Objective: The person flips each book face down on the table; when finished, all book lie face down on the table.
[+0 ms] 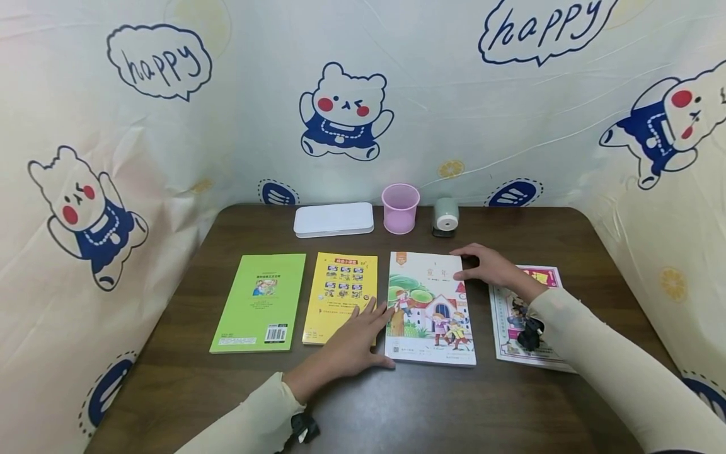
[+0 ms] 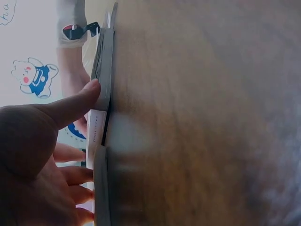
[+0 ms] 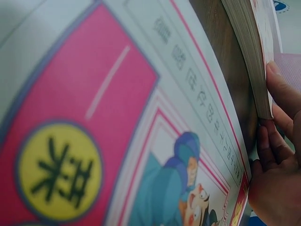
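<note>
Where the brown table (image 1: 170,378) meets a curtain printed with bears, four books lie in a row: a green book (image 1: 261,301), a yellow book (image 1: 340,296), an illustrated book (image 1: 431,309) with a village scene on its cover, and a pink-bordered book (image 1: 518,315) at the far right. The illustrated book lies flat, third in the row, between the two hands. The left hand (image 1: 354,343) rests with fingers spread and nearly straight across the lower right corner of the yellow book, its thumb at the lower left edge of the illustrated book (the left wrist view shows the thumb tip against the stacked page edges). The right hand (image 1: 488,265) lies at the upper right corner of the illustrated book; in the right wrist view its fingers (image 3: 277,132) curl round the page edge at that corner. Behind the row stand a white flat case (image 1: 333,219), a pink cup (image 1: 400,208) and a grey-green pencil sharpener (image 1: 445,216).
</note>
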